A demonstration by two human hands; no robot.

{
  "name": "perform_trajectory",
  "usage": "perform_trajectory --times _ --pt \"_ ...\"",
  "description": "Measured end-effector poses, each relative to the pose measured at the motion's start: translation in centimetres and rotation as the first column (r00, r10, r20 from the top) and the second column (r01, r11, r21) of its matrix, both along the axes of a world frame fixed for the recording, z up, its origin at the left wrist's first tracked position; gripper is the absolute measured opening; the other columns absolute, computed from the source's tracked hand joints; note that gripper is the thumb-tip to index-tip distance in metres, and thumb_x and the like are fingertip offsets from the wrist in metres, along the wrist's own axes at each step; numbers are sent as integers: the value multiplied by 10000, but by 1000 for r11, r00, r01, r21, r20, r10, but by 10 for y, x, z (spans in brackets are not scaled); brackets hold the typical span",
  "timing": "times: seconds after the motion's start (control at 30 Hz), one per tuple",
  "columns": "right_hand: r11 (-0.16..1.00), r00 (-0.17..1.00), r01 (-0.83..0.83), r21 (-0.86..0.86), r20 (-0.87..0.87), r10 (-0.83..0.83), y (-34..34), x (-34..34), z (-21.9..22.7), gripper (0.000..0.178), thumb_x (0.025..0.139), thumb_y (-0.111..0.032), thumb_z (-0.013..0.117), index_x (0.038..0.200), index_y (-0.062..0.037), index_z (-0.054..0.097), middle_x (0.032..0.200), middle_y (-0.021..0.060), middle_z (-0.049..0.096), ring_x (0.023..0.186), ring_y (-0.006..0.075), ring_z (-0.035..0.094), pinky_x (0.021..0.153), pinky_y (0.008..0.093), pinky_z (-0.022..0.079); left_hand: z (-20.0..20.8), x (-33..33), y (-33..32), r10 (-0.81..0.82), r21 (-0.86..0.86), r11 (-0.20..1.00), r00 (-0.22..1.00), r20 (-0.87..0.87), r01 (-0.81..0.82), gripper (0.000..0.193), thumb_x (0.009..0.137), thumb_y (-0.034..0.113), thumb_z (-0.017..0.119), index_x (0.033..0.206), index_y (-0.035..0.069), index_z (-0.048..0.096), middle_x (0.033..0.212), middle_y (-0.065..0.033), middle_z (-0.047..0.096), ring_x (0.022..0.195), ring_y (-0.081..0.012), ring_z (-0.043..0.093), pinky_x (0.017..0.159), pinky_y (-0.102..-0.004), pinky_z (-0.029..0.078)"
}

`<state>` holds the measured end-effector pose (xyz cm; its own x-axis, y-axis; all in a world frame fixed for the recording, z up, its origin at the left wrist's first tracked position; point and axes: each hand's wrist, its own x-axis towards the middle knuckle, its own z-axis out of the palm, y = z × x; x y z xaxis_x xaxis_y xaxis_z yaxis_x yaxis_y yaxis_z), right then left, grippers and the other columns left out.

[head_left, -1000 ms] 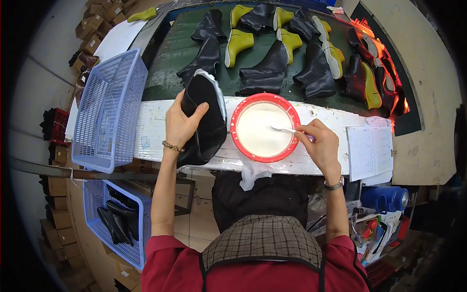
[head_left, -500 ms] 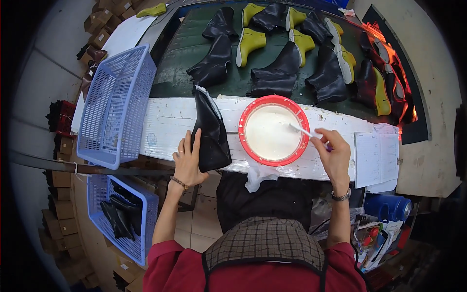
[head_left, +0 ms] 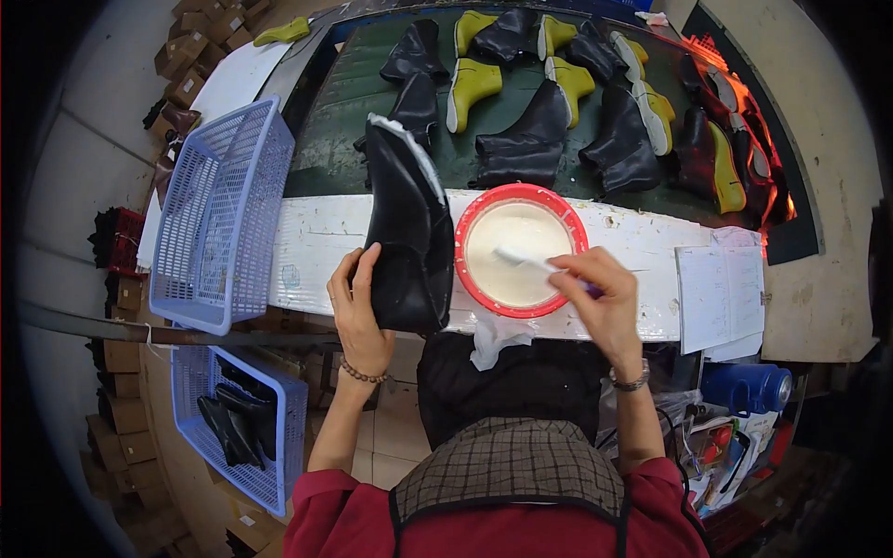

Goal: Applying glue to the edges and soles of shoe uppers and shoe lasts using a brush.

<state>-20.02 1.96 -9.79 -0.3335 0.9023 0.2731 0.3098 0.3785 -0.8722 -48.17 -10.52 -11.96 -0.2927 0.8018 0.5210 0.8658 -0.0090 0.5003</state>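
My left hand is wrapped round the lower part of a black leather boot upper, fingers on its left side. The upper stands raised at a slant over the bench, its toe end pointing away from me and its far right edge whitish. In my right hand I pinch a white-handled brush. Its head is over or in the milky liquid in a round red-rimmed tub; whether it is dipped is hard to tell. The tub stands just right of the upper.
Black uppers and yellow boot forms lie on the dark green surface beyond the white bench. An orange-red glow lights boots at right. Blue baskets stand at left, the lower holding black footwear. Papers lie right.
My left hand has lifted the upper off the bench and closer, tilting it. My right hand has moved left, bringing the brush further over the tub's middle.
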Motion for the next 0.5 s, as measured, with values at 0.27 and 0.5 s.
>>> perform_trajectory --times 0.27,0.5 --pt "998 998 -53 36 -35 54 13 0 -5 124 855 -69 813 971 -29 795 815 38 683 680 79 602 554 225 441 10 18 5 -161 119 979 986 -42 165 655 769 -20 772 1385 8 551 1380 -249 527 1265 -390 555 1024 -420 490" --pt "974 995 25 227 -96 -3 43 2 8 179 826 -64 841 999 -39 801 855 21 661 666 65 560 557 213 402 10 14 20 -255 231 936 964 -78 266 571 756 13 751 1311 111 660 1357 -218 556 1206 -375 562 941 -403 512"
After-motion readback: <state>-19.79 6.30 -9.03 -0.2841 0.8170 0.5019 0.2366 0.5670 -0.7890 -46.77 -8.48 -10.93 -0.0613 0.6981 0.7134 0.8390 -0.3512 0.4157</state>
